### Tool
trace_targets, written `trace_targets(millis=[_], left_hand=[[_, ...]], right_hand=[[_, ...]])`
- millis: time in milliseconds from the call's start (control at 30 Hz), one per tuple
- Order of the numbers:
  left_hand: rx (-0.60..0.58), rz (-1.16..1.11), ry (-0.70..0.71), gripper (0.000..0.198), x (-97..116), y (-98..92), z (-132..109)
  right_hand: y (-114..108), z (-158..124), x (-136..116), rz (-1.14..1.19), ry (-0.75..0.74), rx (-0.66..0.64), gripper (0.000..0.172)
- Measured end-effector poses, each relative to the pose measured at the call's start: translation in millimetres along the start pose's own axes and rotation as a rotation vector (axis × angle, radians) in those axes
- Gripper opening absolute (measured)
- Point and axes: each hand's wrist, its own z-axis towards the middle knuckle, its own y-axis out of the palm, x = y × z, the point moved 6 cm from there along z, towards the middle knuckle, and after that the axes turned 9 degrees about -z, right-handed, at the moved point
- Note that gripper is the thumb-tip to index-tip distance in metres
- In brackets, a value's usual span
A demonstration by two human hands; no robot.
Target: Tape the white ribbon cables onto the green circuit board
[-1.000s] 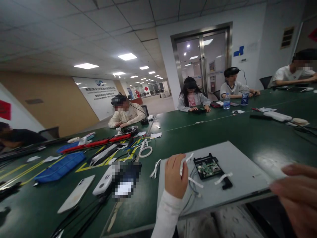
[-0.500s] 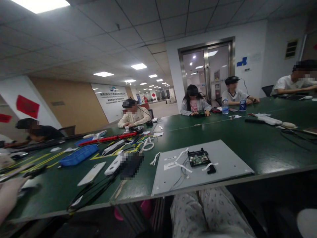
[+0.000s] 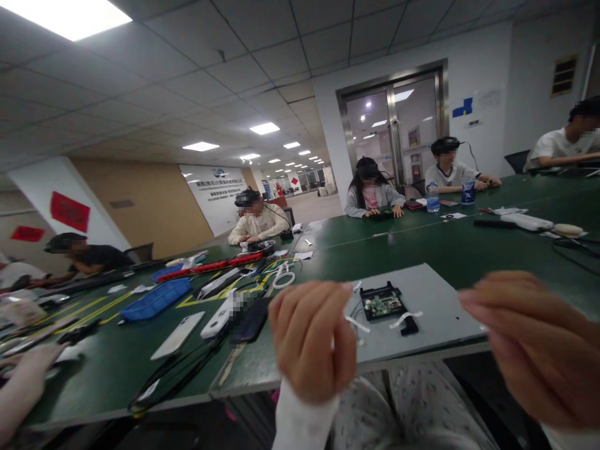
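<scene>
My left hand (image 3: 314, 340) is raised above the near table edge, fingers curled in and closed, nothing showing in it. It covers the left part of a grey metal panel (image 3: 434, 294). Level with it, to the right, is my right hand (image 3: 539, 344), fingers pressed together, also with nothing visible in them. Between the hands, on the panel, lies a green circuit board (image 3: 384, 304) in a black frame. White tape strips (image 3: 405, 319) and a small black part (image 3: 410, 325) are beside it. Both hands look apart from the panel.
Left on the green table (image 3: 328, 250) lie a white phone (image 3: 178, 335), a dark pouch-like item (image 3: 253, 322), black cables (image 3: 187, 369) and a blue tray (image 3: 157, 300). Another person's arm (image 3: 28, 381) reaches in at far left. Several people sit across; a water bottle (image 3: 432, 197) stands there.
Both of my hands have come up into view over the panel, closed. The view has shifted slightly. The other person's arm at the left stays near the same spot.
</scene>
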Motion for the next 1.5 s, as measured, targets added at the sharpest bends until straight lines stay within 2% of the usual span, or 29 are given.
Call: trace_targets(millis=[67, 133, 200, 267, 333, 433, 533, 667, 800, 933, 1267, 1500], left_hand=[[-0.108, 0.023, -0.132, 0.022, -47.5, 44.3, 9.7], [-0.282, 0.039, -0.284, 0.023, -104.4, 95.5, 3.3], [-0.457, 0.054, -0.51, 0.023, -161.4, 140.6, -21.6], [-0.591, 0.024, -0.717, 0.025, -202.8, 173.6, -56.1], [-0.626, 0.009, -0.783, 0.024, -223.3, 192.5, -83.3], [-0.669, -0.002, -0.856, 0.02, -235.1, 207.2, -111.6], [-0.694, -0.009, -0.897, 0.021, -240.1, 213.7, -124.9], [-0.688, -0.008, -0.904, 0.022, -245.9, 215.9, -132.3], [-0.656, -0.006, -0.881, 0.018, -247.7, 214.7, -135.0], [-0.637, -0.015, -0.884, 0.016, -248.0, 215.5, -136.9], [-0.554, -0.1, -0.85, 0.01, -243.3, 214.8, -132.9], [-0.519, -0.253, -0.767, 0.011, -222.3, 212.7, -120.2]], right_hand=[[50.2, 19.8, 24.7, 0.019, 0.068, -0.063, 0.032], [105.5, 20.4, 58.0, 0.03, 0.116, -0.142, 0.025], [159.8, 3.2, 96.6, 0.045, 0.209, -0.269, 0.023], [206.0, -22.4, 132.0, 0.103, 0.333, -0.394, 0.023], [240.8, -47.2, 160.6, 0.15, 0.496, -0.464, 0.02], [281.1, -80.1, 187.9, 0.253, 0.816, -0.544, 0.017], [308.1, -100.8, 194.9, 0.266, 0.93, -0.572, 0.018], [324.9, -128.6, 199.7, 0.259, 1.019, -0.556, 0.021], [325.8, -152.7, 208.3, 0.258, 1.077, -0.53, 0.02], [324.8, -164.2, 217.4, 0.274, 1.123, -0.505, 0.023], [323.7, -160.4, 215.7, 0.41, 1.16, -0.471, 0.028], [321.0, -139.1, 191.6, 0.622, 1.056, -0.541, 0.028]])
